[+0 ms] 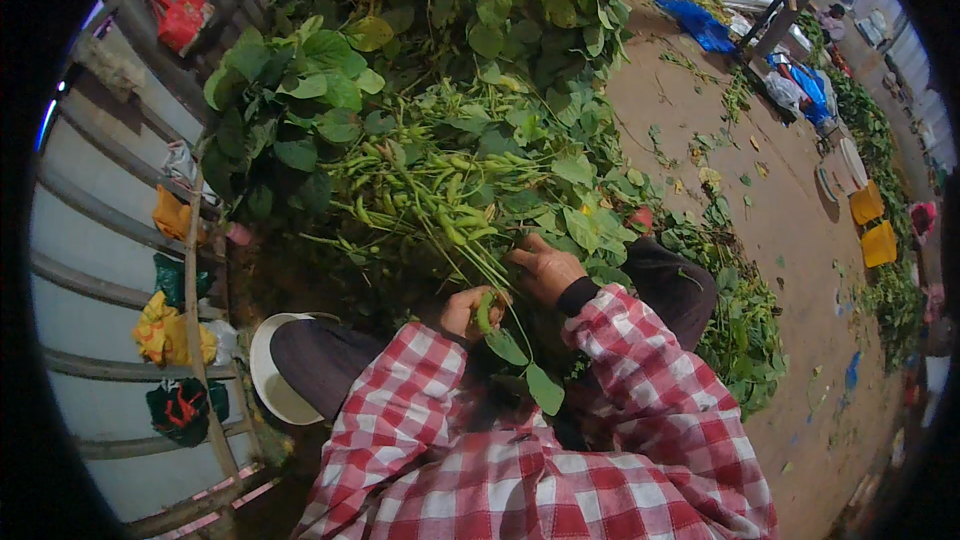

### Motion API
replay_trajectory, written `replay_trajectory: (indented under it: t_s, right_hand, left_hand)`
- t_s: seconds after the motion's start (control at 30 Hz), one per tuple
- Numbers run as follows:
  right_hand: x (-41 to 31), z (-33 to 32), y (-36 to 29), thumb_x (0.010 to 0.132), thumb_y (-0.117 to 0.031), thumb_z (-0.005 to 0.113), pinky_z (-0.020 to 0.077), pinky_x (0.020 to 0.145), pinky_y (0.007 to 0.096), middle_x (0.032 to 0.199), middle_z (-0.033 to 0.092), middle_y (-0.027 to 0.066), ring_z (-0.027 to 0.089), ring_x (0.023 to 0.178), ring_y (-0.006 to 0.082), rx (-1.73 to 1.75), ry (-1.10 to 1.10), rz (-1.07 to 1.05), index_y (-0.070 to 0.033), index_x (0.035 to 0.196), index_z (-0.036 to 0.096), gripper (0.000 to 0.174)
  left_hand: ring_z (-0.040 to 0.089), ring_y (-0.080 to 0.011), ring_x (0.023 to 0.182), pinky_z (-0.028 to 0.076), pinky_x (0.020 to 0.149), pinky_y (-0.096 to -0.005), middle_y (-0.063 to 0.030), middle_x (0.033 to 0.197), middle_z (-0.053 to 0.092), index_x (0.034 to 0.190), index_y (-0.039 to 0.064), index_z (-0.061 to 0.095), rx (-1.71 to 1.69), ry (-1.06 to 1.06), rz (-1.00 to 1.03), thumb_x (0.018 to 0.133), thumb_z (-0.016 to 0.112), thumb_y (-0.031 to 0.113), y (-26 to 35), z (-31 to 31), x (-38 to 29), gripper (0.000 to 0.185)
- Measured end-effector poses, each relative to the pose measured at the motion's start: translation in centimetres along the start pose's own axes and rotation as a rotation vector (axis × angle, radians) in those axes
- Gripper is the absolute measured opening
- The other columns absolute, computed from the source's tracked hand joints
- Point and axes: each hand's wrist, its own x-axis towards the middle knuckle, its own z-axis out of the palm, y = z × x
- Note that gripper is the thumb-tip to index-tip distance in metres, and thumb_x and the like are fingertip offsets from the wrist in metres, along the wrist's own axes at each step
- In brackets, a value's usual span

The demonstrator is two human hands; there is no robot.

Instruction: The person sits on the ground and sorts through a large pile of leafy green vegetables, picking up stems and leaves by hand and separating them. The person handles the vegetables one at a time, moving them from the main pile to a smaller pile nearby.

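Note:
My left hand (pixel 459 313) is closed around the lower ends of several green bean stems (pixel 486 264), low in front of my body. A plump green pod (pixel 484 313) lies against its fingers, and leaves (pixel 545 388) dangle below. Just to the right, my right hand (pixel 553 271) is bent with thumb and fingers close together near the stems; whether it grips anything is hidden. Beyond both hands, clusters of green bean pods (pixel 457 225) on their stems rest on a heap of leafy bean plants (pixel 517 127).
A taller leafy pile (pixel 487 7) rises ahead. A white bucket (pixel 279 379) stands by my left knee. Bags, one of them red (pixel 180 19), hang on the left wall frame. Rightward, the dirt floor (pixel 787 255) holds scattered leaves, blue plastic (pixel 696 22) and yellow containers (pixel 877 243).

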Motion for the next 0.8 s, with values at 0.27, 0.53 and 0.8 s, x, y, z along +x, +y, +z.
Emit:
replay_trajectory:
  t_s: [0.27, 0.53, 0.8]
  right_hand:
    - [-1.0, -3.3, -1.0, 0.079, -0.021, 0.058, 0.0493, 0.062, 0.0416, 0.096, 0.053, 0.009, 0.059, 0.076, 0.0322, -0.041, 0.038, -0.036, -0.018, 0.102, 0.056, 0.023]
    - [-0.7, -4.0, -1.1, 0.08, -0.025, 0.058, 0.0475, 0.058, 0.046, 0.101, 0.051, 0.0115, 0.059, 0.073, 0.035, -0.172, -0.024, -0.003, -0.015, 0.094, 0.054, 0.018]
    - [-1.4, -3.1, -1.8, 0.082, -0.03, 0.054, 0.0487, 0.057, 0.0473, 0.095, 0.055, 0.0124, 0.061, 0.069, 0.037, -0.196, -0.042, 0.116, -0.014, 0.094, 0.056, 0.021]
  left_hand:
    - [0.05, -0.0173, 0.057, 0.043, 0.054, -0.0278, -0.008, 0.067, 0.055, 0.092, -0.004, 0.057, -0.034, 0.098, 0.061, 0.066, 0.043, 0.011, 0.1, 1.4, -0.1, 0.033]
    - [0.046, -0.0118, 0.048, 0.034, 0.037, -0.0226, -0.005, 0.068, 0.054, 0.087, 0.003, 0.057, 0.12, 0.147, -0.006, 0.078, 0.044, 0.016, -1.7, -2.8, 1.2, 0.021]
    - [0.043, -0.0097, 0.045, 0.028, 0.036, -0.0202, -0.0038, 0.064, 0.049, 0.079, 0.005, 0.054, 0.054, 0.117, 0.175, 0.086, 0.046, 0.022, 0.9, -0.7, -1.9, 0.02]
